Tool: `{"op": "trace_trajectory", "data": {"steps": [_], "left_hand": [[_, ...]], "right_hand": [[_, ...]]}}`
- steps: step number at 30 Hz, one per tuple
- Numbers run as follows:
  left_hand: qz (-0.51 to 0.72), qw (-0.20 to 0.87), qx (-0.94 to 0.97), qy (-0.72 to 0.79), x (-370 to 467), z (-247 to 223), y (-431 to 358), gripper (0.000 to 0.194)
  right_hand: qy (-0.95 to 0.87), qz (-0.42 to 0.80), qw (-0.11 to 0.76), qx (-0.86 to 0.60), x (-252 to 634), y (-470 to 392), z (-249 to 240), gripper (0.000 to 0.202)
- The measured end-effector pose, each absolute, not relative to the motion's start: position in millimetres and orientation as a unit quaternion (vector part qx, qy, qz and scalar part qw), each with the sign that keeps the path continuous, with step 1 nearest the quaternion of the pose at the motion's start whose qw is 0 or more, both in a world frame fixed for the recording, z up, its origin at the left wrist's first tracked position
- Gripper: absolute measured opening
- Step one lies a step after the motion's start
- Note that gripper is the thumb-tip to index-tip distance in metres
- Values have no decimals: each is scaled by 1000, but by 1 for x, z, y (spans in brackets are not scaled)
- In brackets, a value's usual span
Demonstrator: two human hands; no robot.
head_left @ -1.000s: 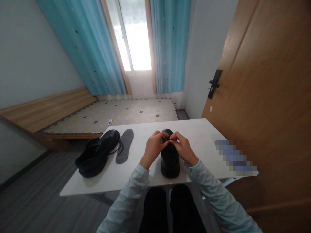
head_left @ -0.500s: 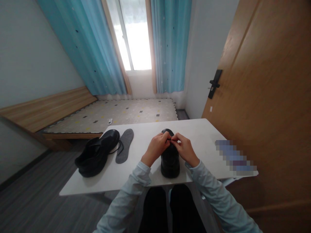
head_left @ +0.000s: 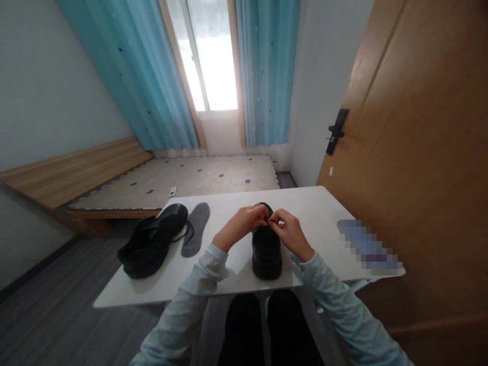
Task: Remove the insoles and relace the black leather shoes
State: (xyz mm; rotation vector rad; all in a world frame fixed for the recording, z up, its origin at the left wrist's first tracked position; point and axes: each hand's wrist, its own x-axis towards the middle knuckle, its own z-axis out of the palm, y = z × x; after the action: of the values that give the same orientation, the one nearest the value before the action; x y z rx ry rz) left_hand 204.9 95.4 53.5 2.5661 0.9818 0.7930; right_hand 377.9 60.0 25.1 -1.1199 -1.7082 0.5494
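- Brown wooden door (head_left: 427,152), at right, bearing a dark handle (head_left: 336,132).
- Blue curtains (head_left: 129,76), parted on either side of a bright window (head_left: 217,66) in the far wall.
- Bed (head_left: 209,170), beyond the table, with a patterned pale surface and a wooden headboard (head_left: 80,170) along its left side.
- White table (head_left: 316,223), directly before the seated person, supporting the footwear.
- Left-hand shoe (head_left: 152,249), black, near the table's left edge; its opening faces up and a loose cord (head_left: 187,231) trails from its right side.
- Centre shoe (head_left: 267,251), black, upright on the table in front of the person's knees, lengthwise to the viewer, beneath both hands.
- Bluish object (head_left: 369,246), at the table's right edge; pixelated, identity indeterminable.
- Grey insole (head_left: 196,229), flat, just right of the left-hand shoe.
- Left hand (head_left: 246,222), fingers curled inward over the far part of the centre shoe; whether it grips anything cannot be told.
- Right hand (head_left: 290,231), opposite, thumb and forefinger brought together in a pinch on a dark lace (head_left: 268,219), only a trace of which shows between the hands.
- Small white device (head_left: 173,191), on the bed's near edge.
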Motion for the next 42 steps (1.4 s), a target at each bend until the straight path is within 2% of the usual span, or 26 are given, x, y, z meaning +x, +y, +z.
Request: {"op": "trace_trajectory", "data": {"steps": [3, 6, 26, 33, 35, 40, 42], "left_hand": [[282, 186, 876, 344, 203, 52, 101, 10], [287, 187, 871, 353, 199, 51, 103, 2], [282, 149, 877, 359, 191, 44, 95, 4], [283, 118, 858, 413, 201, 43, 79, 3], [280, 105, 844, 446, 206, 42, 70, 5], [246, 65, 809, 530, 219, 38, 50, 25], [250, 53, 800, 544, 223, 35, 46, 27]], "right_hand": [[-706, 226, 488, -460, 381, 60, 26, 7], [-704, 230, 487, -463, 385, 60, 26, 6], [-705, 234, 461, -486, 391, 51, 23, 10], [-714, 151, 452, -514, 387, 50, 14, 10], [-721, 117, 434, -528, 382, 48, 14, 12], [-731, 56, 327, -597, 372, 42, 25, 13], [-732, 48, 280, -619, 370, 41, 30, 23]]}}
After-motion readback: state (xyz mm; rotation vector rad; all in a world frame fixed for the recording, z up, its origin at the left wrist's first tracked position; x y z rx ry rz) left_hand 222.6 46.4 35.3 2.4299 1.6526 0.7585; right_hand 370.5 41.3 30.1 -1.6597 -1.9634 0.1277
